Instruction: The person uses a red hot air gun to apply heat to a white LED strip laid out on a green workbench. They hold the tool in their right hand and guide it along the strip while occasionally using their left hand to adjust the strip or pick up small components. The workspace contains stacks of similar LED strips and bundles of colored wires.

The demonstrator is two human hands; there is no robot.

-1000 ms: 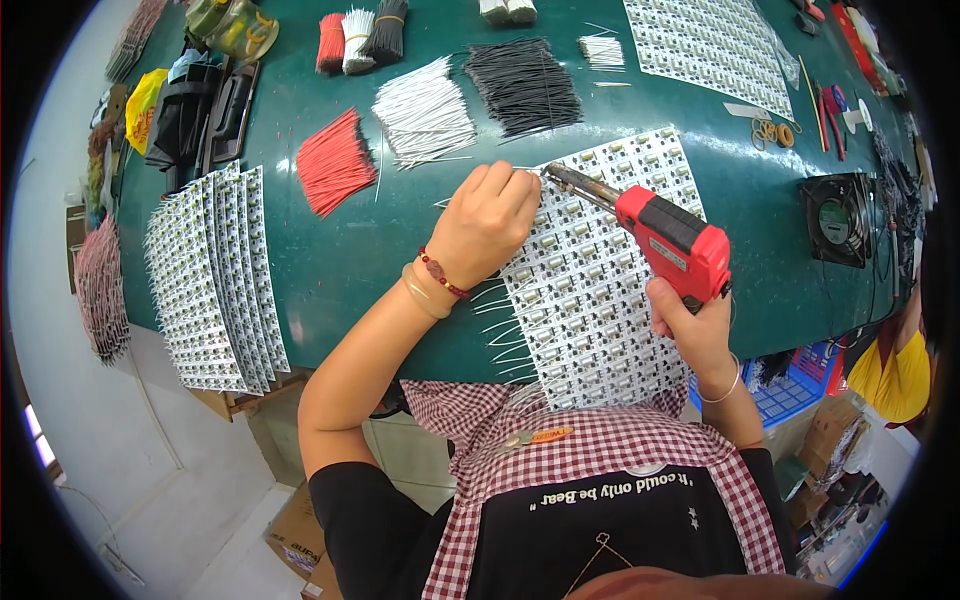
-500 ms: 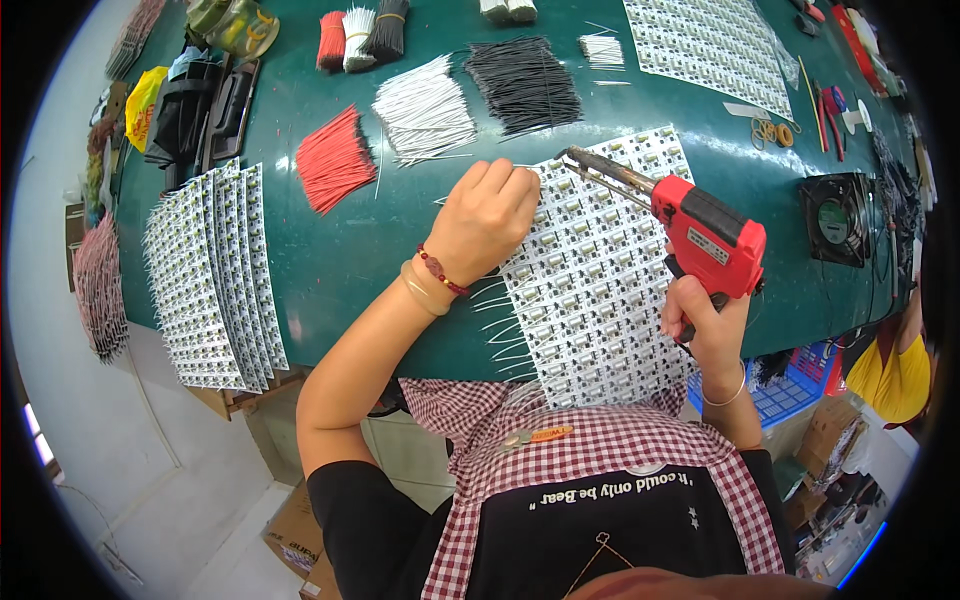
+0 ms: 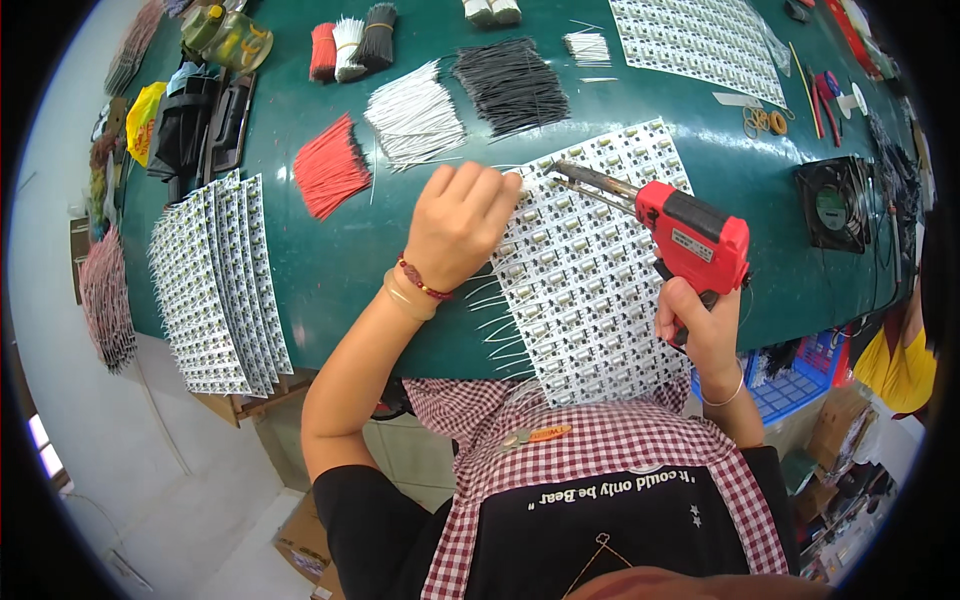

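Observation:
My left hand [image 3: 465, 220] is closed in a pinch at the upper left edge of a white circuit board panel [image 3: 600, 290]. A short white wire [image 3: 507, 168] shows at its fingertips; the grip itself is partly hidden. In my right hand [image 3: 700, 325] is a red and black soldering gun [image 3: 700, 235], fingers wrapped round its handle. The gun's tip points left, over the panel's top corner near my left fingers. Several white wires [image 3: 487, 305] stick out along the panel's left edge. The panel's near end reaches over the checked apron [image 3: 600, 440].
Loose red wires [image 3: 332, 167], white wires [image 3: 415, 115] and black wires [image 3: 510, 85] lie beyond my left hand. Stacked board panels [image 3: 215, 290] stand at the left, another panel [image 3: 695, 45] at the far right. A black fan [image 3: 833, 205] sits right of the gun.
The soldering gun and my right hand have shifted slightly left. My left hand has moved a little left and nearer, still pinched. The whole view has shifted slightly.

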